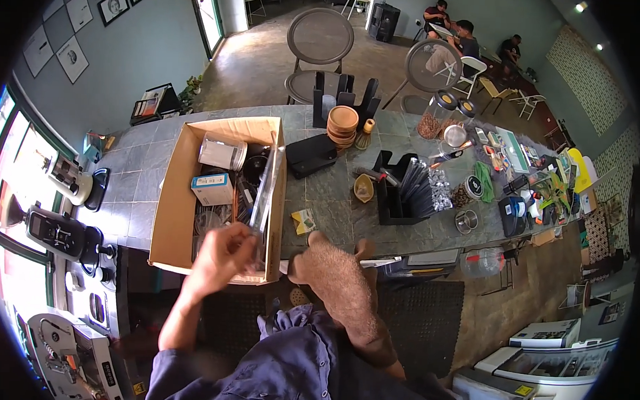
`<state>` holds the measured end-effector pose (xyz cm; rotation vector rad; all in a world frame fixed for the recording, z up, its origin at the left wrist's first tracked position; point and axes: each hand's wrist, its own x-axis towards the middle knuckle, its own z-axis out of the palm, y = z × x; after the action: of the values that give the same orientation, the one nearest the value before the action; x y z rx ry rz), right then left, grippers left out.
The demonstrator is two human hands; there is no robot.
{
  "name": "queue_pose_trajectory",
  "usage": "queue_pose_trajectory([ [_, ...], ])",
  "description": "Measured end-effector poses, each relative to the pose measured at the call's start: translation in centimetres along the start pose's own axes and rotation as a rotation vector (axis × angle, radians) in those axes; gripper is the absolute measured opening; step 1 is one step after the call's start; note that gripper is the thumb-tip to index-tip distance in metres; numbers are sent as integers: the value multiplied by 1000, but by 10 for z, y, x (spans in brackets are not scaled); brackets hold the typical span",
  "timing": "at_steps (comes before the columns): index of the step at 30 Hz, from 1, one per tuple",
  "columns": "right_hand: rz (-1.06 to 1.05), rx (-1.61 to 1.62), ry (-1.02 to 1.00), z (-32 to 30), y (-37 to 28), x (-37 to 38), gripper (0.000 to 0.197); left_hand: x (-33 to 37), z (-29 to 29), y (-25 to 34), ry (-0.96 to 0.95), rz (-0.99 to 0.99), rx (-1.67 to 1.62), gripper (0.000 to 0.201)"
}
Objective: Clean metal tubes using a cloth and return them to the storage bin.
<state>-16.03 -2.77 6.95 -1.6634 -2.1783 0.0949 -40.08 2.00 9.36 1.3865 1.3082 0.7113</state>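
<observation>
My left hand [223, 256] is over the near edge of an open cardboard box [168, 219]. Its fingers are closed at the lower end of a long, shiny clear strip [265, 187] that slants along the box's right side. Inside lie a clear jar with a pale lid [223, 153], a small white and blue carton [213, 189] and dark items I cannot make out. My right hand [311, 250] is at the counter's near edge, right of the box, below a small yellow and white packet [304, 222]. Its fingers are mostly hidden.
On the tiled counter [320, 189] stand stacked wooden bowls [342, 123], a bamboo whisk [364, 134], a black case [311, 156], a black holder [397, 203] and glass jars [436, 116]. A grinder [58, 233] is at left. Several people sit beyond round-backed chairs [320, 36].
</observation>
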Motion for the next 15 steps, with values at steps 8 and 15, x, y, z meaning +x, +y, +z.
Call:
queue_pose_trajectory([
  [8, 275, 177, 65, -5, -26, 20, 38, -21, 74, 7, 38, 230, 79, 14],
  [15, 7, 298, 23, 18, -3, -5, 49, -21, 94, -1, 142, 265, 37, 17],
])
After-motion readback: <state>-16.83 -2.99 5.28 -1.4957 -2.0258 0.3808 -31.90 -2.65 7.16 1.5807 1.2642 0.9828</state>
